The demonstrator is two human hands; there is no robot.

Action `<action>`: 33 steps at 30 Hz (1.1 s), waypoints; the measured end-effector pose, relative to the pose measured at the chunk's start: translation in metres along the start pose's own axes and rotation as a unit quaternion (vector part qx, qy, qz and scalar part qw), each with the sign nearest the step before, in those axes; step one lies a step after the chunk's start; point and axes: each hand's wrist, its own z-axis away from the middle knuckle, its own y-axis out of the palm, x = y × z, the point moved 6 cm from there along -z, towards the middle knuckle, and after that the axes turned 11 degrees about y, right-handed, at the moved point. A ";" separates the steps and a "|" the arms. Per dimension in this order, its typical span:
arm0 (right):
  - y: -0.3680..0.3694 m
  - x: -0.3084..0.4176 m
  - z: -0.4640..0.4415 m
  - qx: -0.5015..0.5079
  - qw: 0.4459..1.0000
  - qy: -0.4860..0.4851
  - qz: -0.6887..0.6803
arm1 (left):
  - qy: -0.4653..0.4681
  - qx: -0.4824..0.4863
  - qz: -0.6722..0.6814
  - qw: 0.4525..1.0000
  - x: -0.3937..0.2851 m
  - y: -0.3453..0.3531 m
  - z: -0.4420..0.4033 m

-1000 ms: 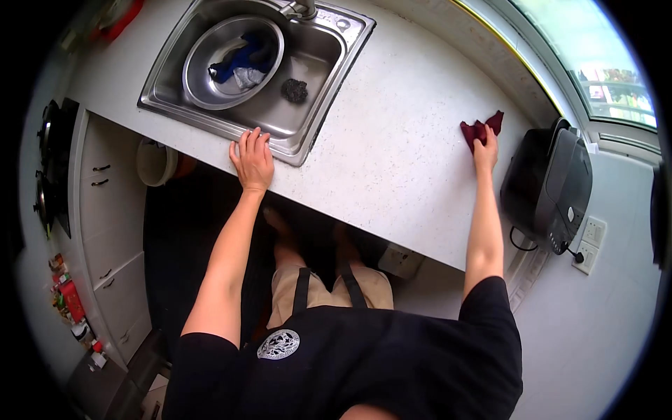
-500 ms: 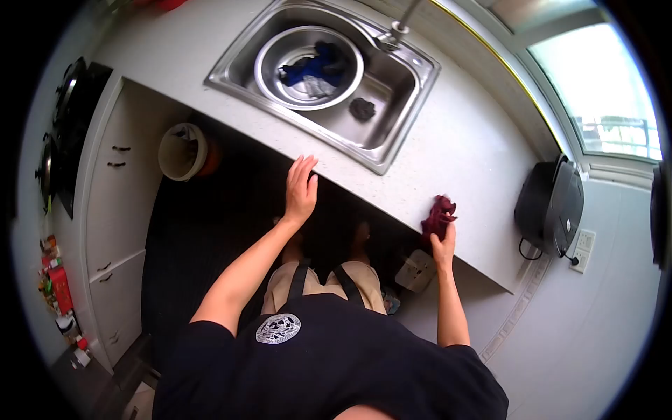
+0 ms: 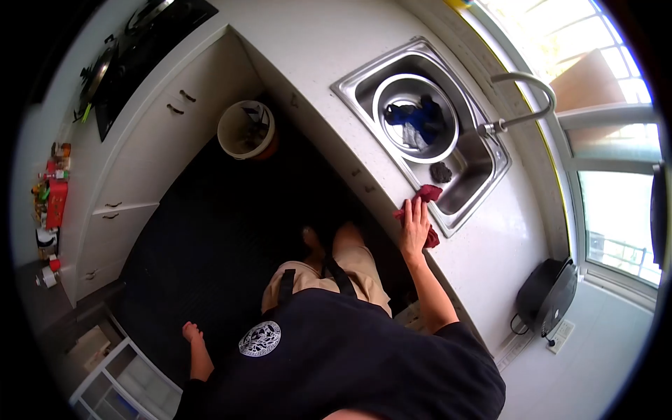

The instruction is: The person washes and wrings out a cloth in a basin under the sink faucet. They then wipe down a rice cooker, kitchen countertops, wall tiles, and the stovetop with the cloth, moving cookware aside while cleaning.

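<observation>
My right hand (image 3: pixel 416 227) presses a dark red cloth (image 3: pixel 428 194) onto the white counter by the sink's front edge. Fingers lie over its middle, and cloth shows beyond the fingertips and beside the palm. One part of it overlaps the rim of the steel sink (image 3: pixel 456 227). Down at my side, away from the counter, hangs my left hand (image 3: pixel 191 332), its fingers loosely curled with nothing visible in them. In the sink stands a round metal basin (image 3: pixel 380 115) with blue cloth (image 3: pixel 428 120) and a grey-white piece inside. A dark scrubber (image 3: pixel 440 172) rests beside the basin.
A curved faucet (image 3: pixel 528 115) rises behind the sink. A black appliance (image 3: pixel 542 297) stands at the counter's right end. An open bin (image 3: pixel 241 133) is on the dark floor, a stove (image 3: pixel 154 52) at upper left, and a white drawer unit (image 3: pixel 129 378) at lower left.
My right hand has moved the red cloth along the counter toward the sink. My left hand has dropped from the counter edge to my side. The view has turned.
</observation>
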 end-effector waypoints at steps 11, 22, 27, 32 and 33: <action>0.031 0.152 -0.136 0.052 0.989 -0.135 -0.024 | 0.150 0.367 -0.127 0.909 -0.030 0.145 0.099; 0.102 0.457 -0.404 -0.072 0.973 -0.186 -0.119 | 0.200 0.232 -0.053 0.951 -0.275 0.171 0.068; 0.076 0.440 -0.417 -0.026 0.933 -0.280 -0.224 | 0.223 0.259 -0.091 0.936 -0.302 0.178 0.084; 0.043 0.261 -0.390 -0.010 0.960 -0.266 -0.081 | 0.369 0.313 -0.241 0.841 -0.192 0.206 0.063; 0.048 0.234 -0.421 0.011 0.964 -0.232 -0.128 | 0.481 0.334 -0.355 0.729 -0.180 0.209 0.068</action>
